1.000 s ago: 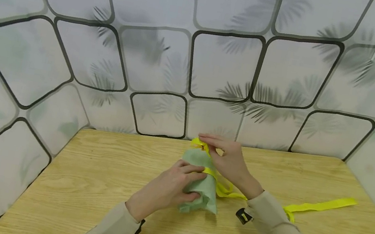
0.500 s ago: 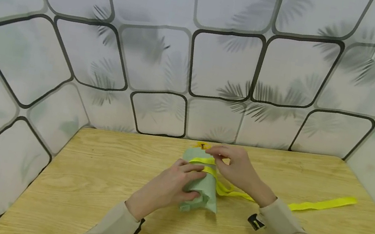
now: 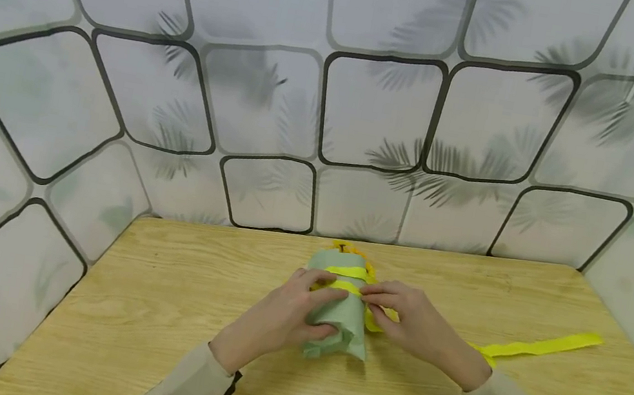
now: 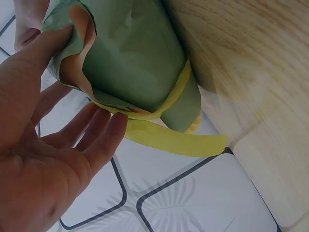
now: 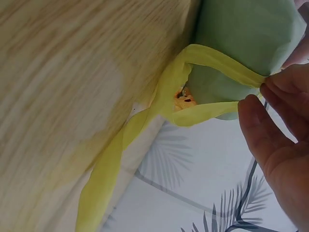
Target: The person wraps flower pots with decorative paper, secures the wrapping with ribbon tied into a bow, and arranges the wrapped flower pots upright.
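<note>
A roll wrapped in green paper [image 3: 346, 318] lies on the wooden table, its crumpled open end toward me. Yellow ribbon [image 3: 347, 272] crosses it in two bands, and an orange-yellow textured thing [image 5: 185, 99] peeks out at the far end. My left hand [image 3: 276, 322] grips the roll from the left, thumb on the near paper edge and fingertips at the ribbon. In the left wrist view a flat ribbon length [image 4: 176, 140] extends beyond these fingertips. On the right side, my right hand [image 3: 420, 326] pinches the ribbon between thumb and fingers.
A long ribbon tail [image 3: 550, 345] stretches across the table [image 3: 184, 273] to the right, partly behind my right forearm. The wall [image 3: 382, 110] with dark outlined shapes and leaf prints stands behind the table's far edge.
My right hand has come from the roll's far end toward me and to the right. A second ribbon band now lies across the paper. The left hand has stayed nearly still.
</note>
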A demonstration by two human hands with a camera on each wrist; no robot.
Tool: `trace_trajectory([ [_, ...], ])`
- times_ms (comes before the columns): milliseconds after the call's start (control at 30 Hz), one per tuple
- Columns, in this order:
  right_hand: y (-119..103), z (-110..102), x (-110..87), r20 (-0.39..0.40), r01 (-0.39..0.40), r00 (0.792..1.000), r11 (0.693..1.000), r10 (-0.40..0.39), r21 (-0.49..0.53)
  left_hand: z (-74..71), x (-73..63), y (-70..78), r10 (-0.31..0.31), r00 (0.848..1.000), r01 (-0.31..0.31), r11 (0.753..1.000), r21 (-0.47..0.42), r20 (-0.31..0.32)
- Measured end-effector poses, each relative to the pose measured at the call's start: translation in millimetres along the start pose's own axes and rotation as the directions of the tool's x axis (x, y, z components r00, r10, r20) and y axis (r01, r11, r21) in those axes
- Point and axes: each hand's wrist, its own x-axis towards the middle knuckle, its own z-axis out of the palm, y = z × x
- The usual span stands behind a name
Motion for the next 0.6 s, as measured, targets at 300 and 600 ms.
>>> trace_trajectory([
  [300,-11.9,3.6,2.2,0.003,0.054,0.999,0.997,-0.054,0.051,3.3,-0.4,-3.4,-0.067,0.996,0.063,0.995,-0.083,-0.05],
  [600,-18.2,7.8,4.9,0.082,0.087,0.993,0.994,-0.082,-0.061,-4.4,-3.3,-16.5,-0.089,0.995,0.1,0.952,-0.289,0.051],
])
